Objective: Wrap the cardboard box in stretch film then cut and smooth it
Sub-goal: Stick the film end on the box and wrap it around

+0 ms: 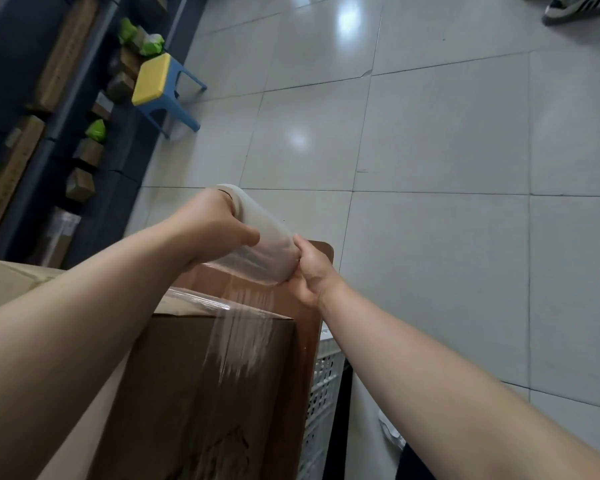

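A brown cardboard box [194, 375] stands on a dark wooden table top [291, 358]. I hold a roll of clear stretch film [264, 237] above the box's far corner, tilted. My left hand [208, 230] grips the roll's far end and my right hand [312, 268] grips its near end. A band of film [243, 327] runs from the roll down over the box's top edge and along its near face. Film also lies shiny across the top of the box.
A second pale carton [11, 282] sits at the left. A white perforated crate [321, 386] stands beside the table. On the grey tiled floor [430, 150] are a yellow and blue stool [160, 84] and someone's shoe [575, 8]. Shelves with parcels [84, 157] line the left.
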The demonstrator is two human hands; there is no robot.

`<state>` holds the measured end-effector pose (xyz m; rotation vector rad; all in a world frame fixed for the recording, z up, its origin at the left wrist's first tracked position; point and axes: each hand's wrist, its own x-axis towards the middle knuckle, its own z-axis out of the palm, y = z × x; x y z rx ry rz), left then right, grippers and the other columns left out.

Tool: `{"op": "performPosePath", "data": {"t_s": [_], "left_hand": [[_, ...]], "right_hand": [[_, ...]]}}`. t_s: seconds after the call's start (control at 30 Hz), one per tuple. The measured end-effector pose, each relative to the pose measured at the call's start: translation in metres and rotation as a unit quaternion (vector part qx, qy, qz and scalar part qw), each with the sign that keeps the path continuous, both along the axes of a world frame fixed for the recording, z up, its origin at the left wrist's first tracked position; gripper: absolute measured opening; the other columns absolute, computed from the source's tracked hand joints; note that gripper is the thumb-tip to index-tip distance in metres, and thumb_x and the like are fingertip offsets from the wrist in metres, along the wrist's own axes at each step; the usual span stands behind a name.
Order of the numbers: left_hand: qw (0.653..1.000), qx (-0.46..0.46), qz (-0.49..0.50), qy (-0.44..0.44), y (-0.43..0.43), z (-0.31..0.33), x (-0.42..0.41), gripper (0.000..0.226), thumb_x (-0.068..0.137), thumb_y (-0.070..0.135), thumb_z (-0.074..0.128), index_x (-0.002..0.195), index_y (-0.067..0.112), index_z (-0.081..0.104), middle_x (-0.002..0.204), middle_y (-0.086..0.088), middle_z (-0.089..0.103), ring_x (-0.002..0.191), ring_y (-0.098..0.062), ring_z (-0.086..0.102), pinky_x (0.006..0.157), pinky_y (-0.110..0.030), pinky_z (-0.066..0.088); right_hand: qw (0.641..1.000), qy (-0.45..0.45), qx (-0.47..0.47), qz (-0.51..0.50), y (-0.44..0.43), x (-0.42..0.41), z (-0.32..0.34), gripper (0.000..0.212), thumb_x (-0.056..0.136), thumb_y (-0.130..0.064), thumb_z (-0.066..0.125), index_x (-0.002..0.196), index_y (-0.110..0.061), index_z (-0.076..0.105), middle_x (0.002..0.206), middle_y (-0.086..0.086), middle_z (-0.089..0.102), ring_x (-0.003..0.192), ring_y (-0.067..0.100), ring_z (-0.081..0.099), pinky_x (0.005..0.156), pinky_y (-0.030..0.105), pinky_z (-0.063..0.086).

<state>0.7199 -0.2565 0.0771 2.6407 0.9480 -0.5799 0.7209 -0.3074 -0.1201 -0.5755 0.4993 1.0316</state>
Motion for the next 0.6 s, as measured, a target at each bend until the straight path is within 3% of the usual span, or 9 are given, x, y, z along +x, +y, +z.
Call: {"op": "performPosePath", "data": {"t_s": [0.1, 0.2, 0.3, 0.4, 0.5, 0.6], "left_hand": [[0.998, -0.043, 0.044, -0.005, 0.012, 0.002, 0.007, 0.023, 0.078, 0.028, 0.075, 0.081, 0.01, 0.062, 0.083, -0.007, 0.059, 0.066, -0.014, 0.05, 0.055, -0.025, 0.041], [0.991, -0.087, 0.098, -0.003, 0.025, 0.003, 0.011, 0.036, 0.081, 0.048, 0.068, 0.079, 0.014, 0.055, 0.076, -0.001, 0.053, 0.068, -0.014, 0.049, 0.067, -0.03, 0.04], [0.988, -0.092, 0.119, -0.031, 0.036, -0.002, 0.012, 0.027, 0.087, 0.038, 0.065, 0.092, 0.015, 0.051, 0.077, -0.001, 0.05, 0.073, -0.019, 0.049, 0.074, -0.03, 0.036], [0.99, -0.068, 0.112, -0.048, 0.045, -0.007, 0.013, 0.025, 0.085, 0.027, 0.069, 0.076, 0.013, 0.051, 0.077, -0.006, 0.052, 0.058, -0.013, 0.044, 0.055, -0.029, 0.038], [0.994, -0.032, 0.096, -0.051, 0.056, -0.01, 0.016, 0.023, 0.083, 0.025, 0.072, 0.076, 0.009, 0.057, 0.072, -0.005, 0.055, 0.059, -0.015, 0.048, 0.053, -0.027, 0.04], [0.994, -0.016, 0.101, -0.036, 0.066, -0.007, 0.02, 0.021, 0.079, 0.022, 0.076, 0.079, 0.009, 0.059, 0.071, -0.004, 0.055, 0.068, -0.021, 0.053, 0.062, -0.027, 0.04]], "right_hand": [[1.0, -0.001, -0.008, 0.01, 0.009, 0.003, -0.003, 0.046, 0.102, -0.034, 0.04, 0.133, -0.005, 0.057, 0.133, 0.015, 0.061, 0.111, 0.029, 0.062, 0.077, 0.036, 0.054], [1.0, -0.004, 0.01, 0.02, 0.014, 0.005, -0.005, 0.045, 0.102, -0.032, 0.04, 0.134, -0.005, 0.057, 0.132, 0.015, 0.062, 0.11, 0.028, 0.061, 0.086, 0.038, 0.051], [0.999, 0.009, 0.023, 0.025, 0.02, 0.009, -0.009, 0.044, 0.101, -0.029, 0.039, 0.132, -0.004, 0.057, 0.129, 0.015, 0.062, 0.115, 0.031, 0.058, 0.098, 0.043, 0.045], [0.999, 0.002, 0.021, 0.045, 0.029, 0.017, -0.009, 0.036, 0.099, -0.023, 0.036, 0.115, -0.004, 0.061, 0.112, 0.014, 0.064, 0.099, 0.028, 0.059, 0.084, 0.038, 0.046], [0.996, -0.005, -0.003, 0.091, 0.041, 0.028, -0.004, 0.031, 0.098, -0.019, 0.03, 0.091, -0.007, 0.058, 0.083, 0.008, 0.059, 0.071, 0.019, 0.054, 0.066, 0.03, 0.042], [0.993, -0.007, -0.002, 0.118, 0.058, 0.042, 0.0, 0.035, 0.098, -0.02, 0.03, 0.1, -0.004, 0.062, 0.089, 0.01, 0.064, 0.08, 0.022, 0.06, 0.076, 0.035, 0.049]]}}
